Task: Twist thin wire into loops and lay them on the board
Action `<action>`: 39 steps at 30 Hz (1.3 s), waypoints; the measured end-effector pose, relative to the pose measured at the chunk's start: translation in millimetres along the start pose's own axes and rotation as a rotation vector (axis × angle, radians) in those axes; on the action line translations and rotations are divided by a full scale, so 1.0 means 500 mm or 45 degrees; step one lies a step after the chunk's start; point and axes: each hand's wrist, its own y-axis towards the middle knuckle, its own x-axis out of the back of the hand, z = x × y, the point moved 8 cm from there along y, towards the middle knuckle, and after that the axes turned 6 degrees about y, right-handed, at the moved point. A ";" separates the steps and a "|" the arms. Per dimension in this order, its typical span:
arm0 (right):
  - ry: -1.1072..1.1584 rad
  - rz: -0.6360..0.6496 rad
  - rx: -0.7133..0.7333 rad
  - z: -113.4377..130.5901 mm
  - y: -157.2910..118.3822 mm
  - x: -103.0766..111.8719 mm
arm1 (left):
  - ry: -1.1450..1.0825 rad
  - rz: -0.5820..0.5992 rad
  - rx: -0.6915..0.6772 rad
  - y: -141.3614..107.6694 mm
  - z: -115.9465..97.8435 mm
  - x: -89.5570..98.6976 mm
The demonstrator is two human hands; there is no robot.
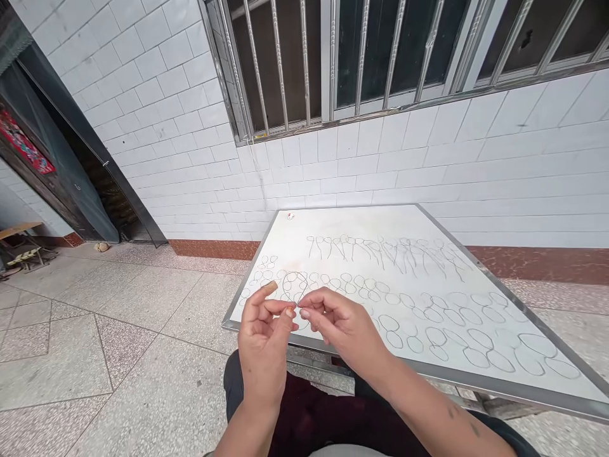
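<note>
Between my two hands stands a thin dark wire loop [295,273], its lower ends coming together at my fingertips. My left hand [266,330] pinches it between thumb and index finger, the other fingers loosely curled. From the other side, my right hand [335,317] pinches close to the same spot, and the fingertips of both hands nearly touch. Several thin rounded loops [442,311] lie in rows on the white table [352,222] beyond. Farther back is a row of loops with long loose tails [404,254]. Exactly how the wire ends cross is hidden by my fingers.
A small white and red item [290,216] sits at the table's far left corner. The grey metal edge [447,374] runs close to my lap. Behind stands a tiled wall [333,178] with a barred window [361,57]. A dark doorway curtain [71,146] hangs at left.
</note>
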 end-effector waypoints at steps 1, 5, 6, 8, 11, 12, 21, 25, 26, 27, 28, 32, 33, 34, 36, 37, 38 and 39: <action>0.010 -0.002 -0.013 -0.001 -0.001 0.001 | -0.006 0.010 0.008 -0.001 0.001 -0.002; 0.047 -0.008 -0.108 -0.013 -0.008 0.007 | -0.063 0.074 0.043 -0.003 0.009 -0.011; 0.050 -0.008 -0.123 -0.016 -0.009 0.009 | -0.076 0.092 0.053 -0.003 0.011 -0.013; 0.043 -0.011 -0.126 -0.018 -0.011 0.012 | -0.083 0.109 0.072 -0.004 0.014 -0.017; 0.015 -0.020 -0.081 -0.014 -0.011 0.016 | -0.060 0.095 0.095 -0.004 0.018 -0.020; 0.001 -0.022 -0.070 -0.013 -0.011 0.017 | -0.053 0.090 0.100 -0.004 0.019 -0.021; 0.131 0.036 -0.223 -0.047 -0.029 -0.006 | -0.180 0.049 0.088 0.001 0.035 -0.021; 0.245 0.031 -0.283 -0.076 -0.046 -0.025 | -0.311 -0.001 0.133 0.001 0.050 -0.014; 0.316 0.015 -0.297 -0.085 -0.051 -0.029 | -0.334 -0.024 0.130 0.000 0.052 -0.009; 0.403 -0.007 -0.307 -0.093 -0.056 -0.031 | -0.350 -0.051 0.120 0.000 0.053 -0.003; 0.493 -0.035 -0.312 -0.102 -0.060 -0.033 | -0.360 -0.077 0.107 0.001 0.053 0.005; 0.653 -0.093 -0.286 -0.125 -0.070 -0.039 | -0.361 -0.126 0.091 0.001 0.056 0.025; 0.614 -0.084 -0.270 -0.129 -0.071 -0.040 | -0.362 -0.130 0.097 0.001 0.058 0.027; 0.531 -0.071 -0.243 -0.131 -0.072 -0.039 | -0.364 -0.137 0.101 0.000 0.060 0.028; 0.211 -0.088 -0.088 -0.120 -0.071 -0.028 | -0.361 -0.148 0.104 -0.003 0.065 0.029; -0.011 -0.122 0.046 -0.105 -0.072 -0.021 | -0.348 -0.147 0.103 -0.004 0.068 0.028; -0.249 -0.162 0.212 -0.084 -0.075 -0.016 | -0.327 -0.142 0.101 -0.005 0.070 0.026; -0.477 -0.198 0.384 -0.061 -0.081 -0.017 | -0.302 -0.134 0.101 -0.007 0.073 0.023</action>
